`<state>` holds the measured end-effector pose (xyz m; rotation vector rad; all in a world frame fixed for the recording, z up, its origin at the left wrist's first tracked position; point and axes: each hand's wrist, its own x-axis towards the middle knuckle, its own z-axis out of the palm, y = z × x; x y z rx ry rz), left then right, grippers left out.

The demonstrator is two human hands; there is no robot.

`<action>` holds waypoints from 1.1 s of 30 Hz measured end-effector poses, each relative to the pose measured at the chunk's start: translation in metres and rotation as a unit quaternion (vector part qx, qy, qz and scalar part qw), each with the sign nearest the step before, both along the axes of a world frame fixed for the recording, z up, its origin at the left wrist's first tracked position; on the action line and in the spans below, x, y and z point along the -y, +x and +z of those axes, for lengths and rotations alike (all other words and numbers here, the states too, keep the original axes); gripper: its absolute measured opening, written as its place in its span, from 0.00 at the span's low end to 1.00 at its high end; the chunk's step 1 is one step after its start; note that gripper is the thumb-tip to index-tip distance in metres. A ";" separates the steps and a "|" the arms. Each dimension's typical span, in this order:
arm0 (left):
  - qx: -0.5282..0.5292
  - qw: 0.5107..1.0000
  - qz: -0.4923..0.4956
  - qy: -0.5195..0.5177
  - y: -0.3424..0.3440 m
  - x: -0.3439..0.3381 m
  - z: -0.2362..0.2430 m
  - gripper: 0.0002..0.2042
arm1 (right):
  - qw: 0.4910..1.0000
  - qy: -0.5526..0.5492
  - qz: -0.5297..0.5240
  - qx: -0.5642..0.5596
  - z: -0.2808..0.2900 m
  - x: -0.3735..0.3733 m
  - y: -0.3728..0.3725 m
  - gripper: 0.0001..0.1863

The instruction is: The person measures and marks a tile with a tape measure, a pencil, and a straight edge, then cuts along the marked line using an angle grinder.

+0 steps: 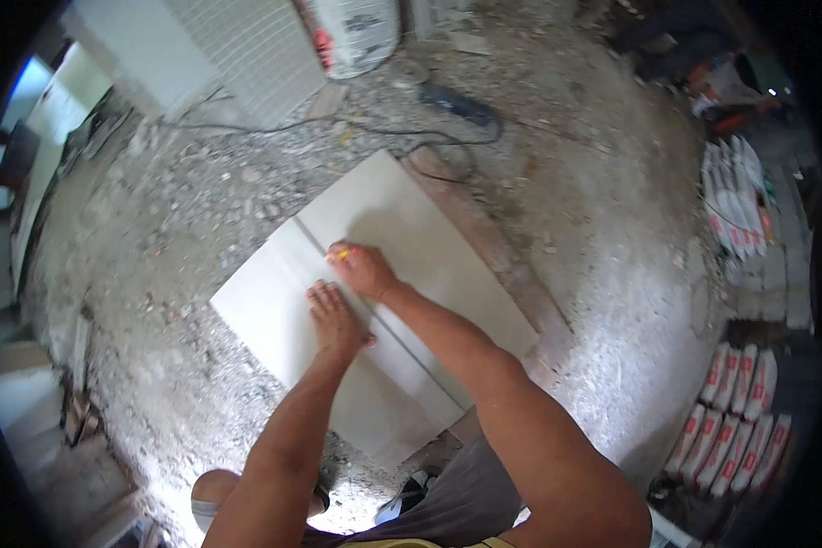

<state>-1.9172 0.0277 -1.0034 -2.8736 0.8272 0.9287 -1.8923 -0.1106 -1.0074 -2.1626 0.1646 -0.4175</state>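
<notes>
Large pale cream ceramic floor tile (374,301), smooth with a soft satin sheen, long narrow straightedge strip (374,315) of the same pale matt look across it, rough grey concrete floor (183,228) gritty with rubble and dust, black rubbery cable (411,137), glossy plastic sacks (735,196)

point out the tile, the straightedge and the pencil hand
tile (429,228): head view, bare upper face.
straightedge (309,234): head view, far end.
right hand (363,270): head view, back of hand.

You are looking at one large pale tile (374,301), one straightedge (365,306) lying across it, two hands, one wooden plank (502,265) at the right, and two stacks of bags, far right (735,196) and near right (735,416).
</notes>
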 end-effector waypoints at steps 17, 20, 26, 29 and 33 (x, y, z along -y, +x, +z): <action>-0.015 0.999 0.007 -0.038 -0.001 -0.007 0.000 0.72 | 0.999 0.029 -0.042 0.005 -0.007 -0.013 0.093 0.12; -0.015 0.999 0.004 -0.049 -0.004 -0.003 0.000 0.72 | 0.998 0.003 -0.055 0.011 -0.010 -0.005 0.087 0.13; -0.013 0.999 0.017 -0.031 0.003 -0.012 -0.001 0.70 | 0.999 -0.001 -0.022 -0.049 0.003 -0.006 -0.019 0.12; -0.021 0.999 0.018 -0.031 0.002 -0.009 -0.001 0.71 | 0.992 0.011 0.006 -0.129 0.015 0.003 -0.132 0.13; -0.006 0.998 0.000 -0.055 0.000 -0.008 -0.005 0.71 | 0.954 0.140 -0.093 -0.247 0.050 -0.004 -0.295 0.15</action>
